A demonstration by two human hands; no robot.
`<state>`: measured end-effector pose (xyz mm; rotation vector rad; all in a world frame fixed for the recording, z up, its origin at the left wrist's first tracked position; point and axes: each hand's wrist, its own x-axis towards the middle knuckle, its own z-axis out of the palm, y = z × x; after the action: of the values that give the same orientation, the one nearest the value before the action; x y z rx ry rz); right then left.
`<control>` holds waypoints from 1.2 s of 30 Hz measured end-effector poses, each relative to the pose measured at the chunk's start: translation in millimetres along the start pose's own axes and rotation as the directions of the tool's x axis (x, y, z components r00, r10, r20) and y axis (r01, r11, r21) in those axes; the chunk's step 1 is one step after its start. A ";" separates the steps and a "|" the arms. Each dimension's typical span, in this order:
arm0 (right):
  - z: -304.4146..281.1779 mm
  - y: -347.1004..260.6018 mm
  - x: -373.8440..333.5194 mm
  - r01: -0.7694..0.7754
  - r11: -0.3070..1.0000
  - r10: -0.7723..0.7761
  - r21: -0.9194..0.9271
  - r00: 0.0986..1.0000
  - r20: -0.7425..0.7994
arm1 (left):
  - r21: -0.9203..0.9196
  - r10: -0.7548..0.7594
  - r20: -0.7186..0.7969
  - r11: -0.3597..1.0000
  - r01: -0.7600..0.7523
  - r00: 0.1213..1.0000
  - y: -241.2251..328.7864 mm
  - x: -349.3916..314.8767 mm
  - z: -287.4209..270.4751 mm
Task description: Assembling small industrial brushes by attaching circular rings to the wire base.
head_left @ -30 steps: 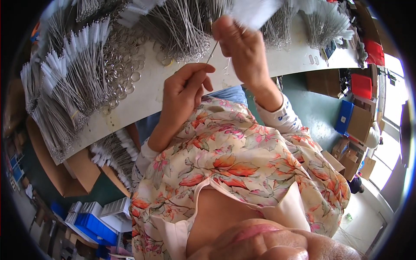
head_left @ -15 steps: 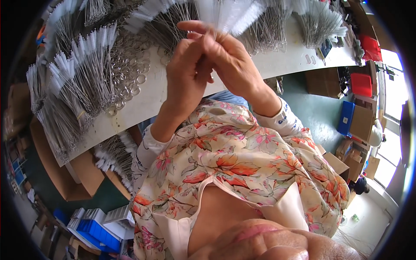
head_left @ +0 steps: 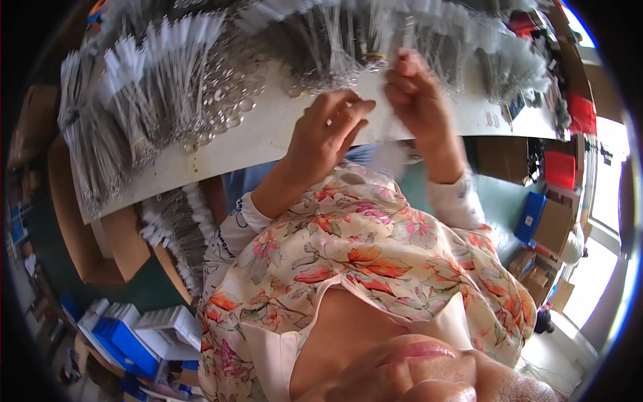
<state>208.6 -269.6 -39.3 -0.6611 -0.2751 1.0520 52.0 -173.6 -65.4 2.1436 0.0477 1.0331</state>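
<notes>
A pale, blurred brush head (head_left: 390,159) hangs below and between the two hands, over the lap; the left hand (head_left: 328,132) and right hand (head_left: 426,104) are apart, fingers curled, and blur hides whether either is clamped on its stem. Wire this thin probably wants a light fingertip pinch, the stem kept straight and the bristles clear of the sleeves. Beyond, bunched wire brushes (head_left: 184,84) and loose metal rings (head_left: 234,110) lie on the white bench (head_left: 231,146). A cardboard box (head_left: 127,244) stands below its left end; a red bin (head_left: 559,169) and blue bin (head_left: 531,218) stand off right, near bright windows (head_left: 606,184).
</notes>
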 end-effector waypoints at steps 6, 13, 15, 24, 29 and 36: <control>0.6 -44.0 -12.9 0.264 -0.673 0.251 -0.691 0.960 0.122 | -0.132 -0.270 0.216 0.944 0.302 0.939 -26.0 -42.9 -0.8; 11.9 28.6 -6.7 0.176 0.058 0.485 -0.983 0.856 0.182 | -0.157 -0.307 0.113 0.934 0.322 0.945 -17.9 -48.3 -13.2; 22.4 28.2 -0.7 -0.100 0.274 0.607 -0.956 0.790 0.091 | -0.037 -0.090 0.044 0.995 0.092 0.995 -15.1 -45.8 -32.4; 6.3 -4.5 2.0 0.239 -0.170 0.419 -0.956 0.896 0.149 | 0.629 -0.155 0.148 0.777 0.028 0.977 -58.3 -0.3 -103.4; -8.4 20.5 -2.5 0.266 -0.310 0.201 -0.913 0.957 0.210 | 0.703 -0.166 0.200 0.710 -0.024 0.966 -95.0 4.2 -107.4; 55.3 30.2 14.8 0.189 0.438 0.060 -0.879 0.969 0.239 | 0.304 -0.321 -0.150 0.885 0.353 0.935 -73.4 20.7 -111.5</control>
<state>166.1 -226.4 -16.6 -1.4928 -1.1388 0.8404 8.9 -46.1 -54.0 2.2654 0.6602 0.9679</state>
